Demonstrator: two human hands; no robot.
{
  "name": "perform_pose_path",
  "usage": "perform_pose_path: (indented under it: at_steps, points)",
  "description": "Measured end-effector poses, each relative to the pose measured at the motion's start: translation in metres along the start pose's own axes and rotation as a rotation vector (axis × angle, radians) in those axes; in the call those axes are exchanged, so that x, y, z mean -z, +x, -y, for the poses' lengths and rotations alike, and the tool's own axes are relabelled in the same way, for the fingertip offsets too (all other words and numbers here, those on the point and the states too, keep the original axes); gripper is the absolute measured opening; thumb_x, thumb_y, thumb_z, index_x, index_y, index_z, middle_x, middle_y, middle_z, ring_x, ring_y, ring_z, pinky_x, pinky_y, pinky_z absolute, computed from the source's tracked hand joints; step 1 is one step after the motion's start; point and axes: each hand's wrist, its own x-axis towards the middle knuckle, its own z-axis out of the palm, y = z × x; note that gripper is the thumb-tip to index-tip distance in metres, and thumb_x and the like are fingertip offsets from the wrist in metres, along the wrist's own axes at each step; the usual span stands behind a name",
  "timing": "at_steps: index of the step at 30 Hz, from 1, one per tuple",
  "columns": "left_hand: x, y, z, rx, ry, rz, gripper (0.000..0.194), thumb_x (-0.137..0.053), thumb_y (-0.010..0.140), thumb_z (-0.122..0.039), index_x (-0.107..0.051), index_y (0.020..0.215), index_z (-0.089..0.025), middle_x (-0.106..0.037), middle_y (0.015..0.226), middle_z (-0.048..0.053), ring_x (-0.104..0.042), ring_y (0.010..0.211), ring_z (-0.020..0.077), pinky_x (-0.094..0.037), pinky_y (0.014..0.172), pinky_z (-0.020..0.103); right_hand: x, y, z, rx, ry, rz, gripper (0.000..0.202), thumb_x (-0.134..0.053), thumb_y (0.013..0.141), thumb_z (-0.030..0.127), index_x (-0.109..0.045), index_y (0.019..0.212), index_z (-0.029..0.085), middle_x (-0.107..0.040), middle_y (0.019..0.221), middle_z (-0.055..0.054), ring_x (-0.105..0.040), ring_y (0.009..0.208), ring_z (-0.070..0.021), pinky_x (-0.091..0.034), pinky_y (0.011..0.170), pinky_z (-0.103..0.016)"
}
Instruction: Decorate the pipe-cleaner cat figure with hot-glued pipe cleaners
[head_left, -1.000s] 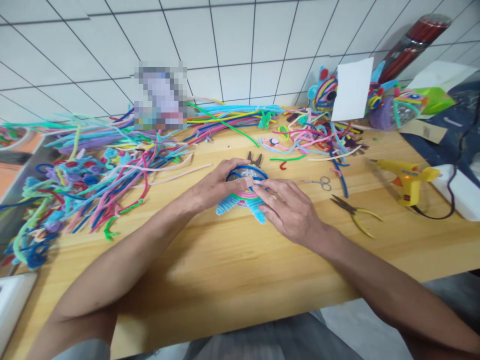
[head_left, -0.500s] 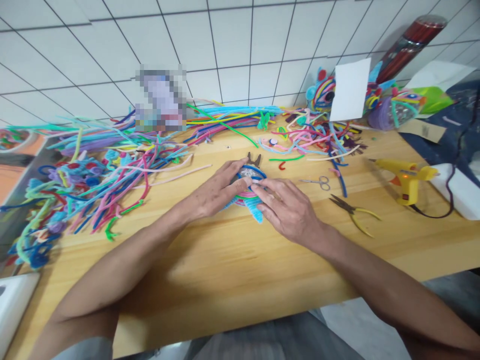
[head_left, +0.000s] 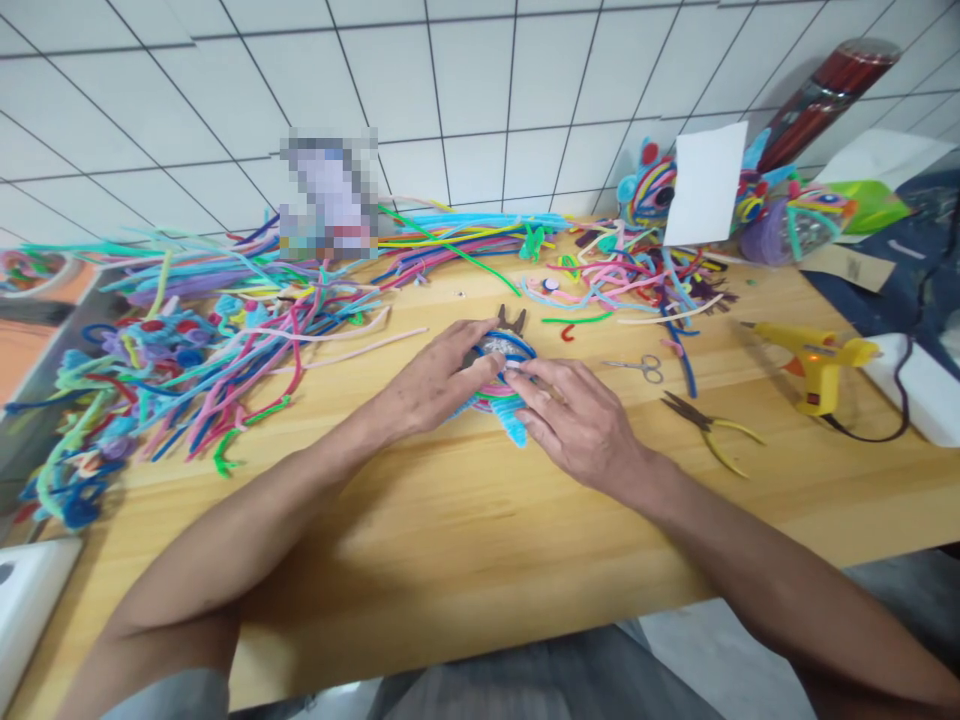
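Note:
A small pipe-cleaner craft (head_left: 512, 398) is held between my hands at the middle of the table. It has blue bands, pink and green strands, a light-blue fin-like flap and a clear, shiny part. My left hand (head_left: 439, 380) grips its left side, thumb pressed on top. On the right side, my right hand (head_left: 577, 410) has its fingertips closed against the craft near the left thumb. Whether a tiny piece sits between those fingertips cannot be made out. Dark plier jaws (head_left: 513, 320) stick out behind the craft; the rest of that tool is hidden.
Small scissors (head_left: 646, 368), yellow-handled pliers (head_left: 709, 425) and a yellow glue gun (head_left: 816, 362) with a black cord lie to the right. Pipe cleaners (head_left: 247, 345) are heaped at left and along the wall. A finished-looking fish craft (head_left: 649, 190) stands at the back right.
The view has shifted very slightly. Both hands stay on the craft in nearly the same pose.

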Motion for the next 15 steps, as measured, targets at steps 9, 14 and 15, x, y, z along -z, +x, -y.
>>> perform_pose_path:
  at_steps: [9, 14, 15]
  points:
    - [0.0, 0.007, 0.013, -0.059, -0.254, -0.363, 0.031, -0.067, 0.099, -0.052, -0.069, 0.102, -0.021, -0.071, 0.144, 0.012, -0.068, 0.129, 0.0286, -0.055, 0.108, 0.045, 0.002, 0.007, 0.003, 0.04, -0.041, -0.033, 0.036, -0.062, 0.106, 0.017, -0.064, 0.142, 0.011, -0.077, 0.127, -0.019, -0.075, 0.115, -0.0293, -0.065, 0.096, -0.046]
    - [0.003, 0.009, 0.013, -0.118, -0.322, -0.37, 0.028, -0.061, 0.104, -0.044, -0.069, 0.09, -0.021, -0.078, 0.129, 0.008, -0.071, 0.12, 0.0241, -0.055, 0.106, 0.039, 0.002, 0.008, 0.002, 0.047, -0.047, -0.039, 0.036, -0.062, 0.107, 0.017, -0.063, 0.142, 0.012, -0.077, 0.127, -0.019, -0.075, 0.116, -0.0285, -0.066, 0.096, -0.046]
    - [0.003, 0.009, 0.012, -0.116, -0.323, -0.368, 0.028, -0.06, 0.104, -0.043, -0.069, 0.089, -0.021, -0.079, 0.126, 0.008, -0.071, 0.119, 0.0241, -0.055, 0.106, 0.039, 0.002, 0.008, 0.002, 0.047, -0.043, -0.041, 0.036, -0.062, 0.107, 0.017, -0.062, 0.142, 0.012, -0.077, 0.127, -0.019, -0.075, 0.116, -0.0284, -0.066, 0.097, -0.046]
